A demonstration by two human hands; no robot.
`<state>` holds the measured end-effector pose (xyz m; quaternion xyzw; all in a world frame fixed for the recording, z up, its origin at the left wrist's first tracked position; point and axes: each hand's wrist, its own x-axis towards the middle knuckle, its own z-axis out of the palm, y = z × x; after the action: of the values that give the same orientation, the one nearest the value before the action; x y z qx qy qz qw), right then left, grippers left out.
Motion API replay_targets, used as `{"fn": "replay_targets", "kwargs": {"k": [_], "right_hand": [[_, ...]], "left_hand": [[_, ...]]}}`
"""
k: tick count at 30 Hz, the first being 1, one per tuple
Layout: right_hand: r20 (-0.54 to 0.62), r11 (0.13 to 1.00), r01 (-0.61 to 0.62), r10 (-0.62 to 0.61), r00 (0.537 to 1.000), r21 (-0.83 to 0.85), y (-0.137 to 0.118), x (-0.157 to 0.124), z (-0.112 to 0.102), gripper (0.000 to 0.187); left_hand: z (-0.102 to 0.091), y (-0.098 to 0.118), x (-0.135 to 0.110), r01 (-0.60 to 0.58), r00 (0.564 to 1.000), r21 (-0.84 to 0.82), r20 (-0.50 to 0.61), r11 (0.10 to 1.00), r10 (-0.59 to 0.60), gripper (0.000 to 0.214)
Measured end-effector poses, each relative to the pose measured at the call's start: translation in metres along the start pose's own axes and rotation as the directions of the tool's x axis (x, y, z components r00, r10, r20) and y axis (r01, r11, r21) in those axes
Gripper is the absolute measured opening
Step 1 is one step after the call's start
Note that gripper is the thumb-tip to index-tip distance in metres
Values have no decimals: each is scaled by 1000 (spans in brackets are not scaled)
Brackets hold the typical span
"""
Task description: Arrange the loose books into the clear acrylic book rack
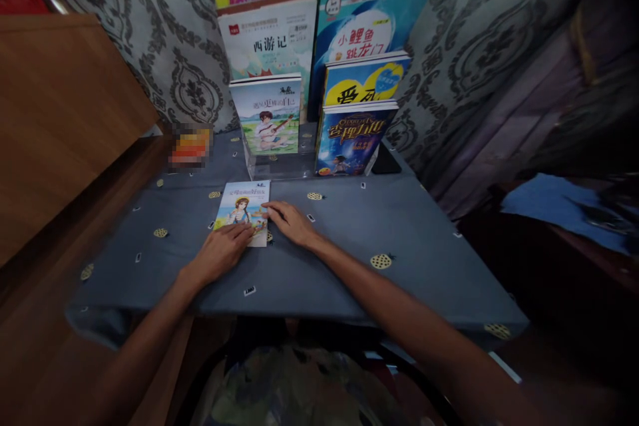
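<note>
The small paperback [242,208] lies flat on the table [329,286], cover up, its long axis running near to far with only a slight slant; the titled top edge points to the far side, toward the standing books. Its title is Chinese, partly too blurred to read, above a drawn figure with long hair. The left hand [223,253] lays its fingers close together over the near left part of the cover; whether its thumb grips is hidden. The right hand [291,223] reaches in from the right, extended fingertips at the right edge; I cannot tell whether they pinch it.

Beyond, a clear, glossy stand [279,168] carries upright books. Readable covers include 西游记 [269,43] at left, 小鲤鱼跳龙门 [369,20] at right, and, nearest right, the dark blue 查理九世 [352,140]. The grey-blue tablecloth [174,279] bears yellow pineapples; behind hangs a damask-patterned curtain [192,76]. A smooth wood-grain cabinet [64,113] stands at the left.
</note>
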<state>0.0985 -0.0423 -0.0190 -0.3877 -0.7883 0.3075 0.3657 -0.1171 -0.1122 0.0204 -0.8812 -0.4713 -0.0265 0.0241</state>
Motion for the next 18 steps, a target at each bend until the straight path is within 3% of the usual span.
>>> {"fn": "replay_targets", "kwargs": {"k": [5, 9, 14, 18], "right_hand": [[40, 996, 78, -77, 996, -44, -8, -5, 4, 32], [182, 970, 188, -160, 970, -151, -13, -9, 4, 49], [283, 950, 190, -117, 952, -247, -17, -12, 0, 67], [309, 945, 167, -76, 948, -283, -18, -13, -2, 76]], "left_hand": [[3, 2, -2, -42, 997, -17, -67, 999, 40, 32], [5, 1, -5, -55, 994, -32, -99, 998, 52, 36], [4, -3, -8, -64, 988, -100, -143, 993, 49, 35], [15, -7, -3, -28, 981, -143, -193, 989, 0, 36]]}}
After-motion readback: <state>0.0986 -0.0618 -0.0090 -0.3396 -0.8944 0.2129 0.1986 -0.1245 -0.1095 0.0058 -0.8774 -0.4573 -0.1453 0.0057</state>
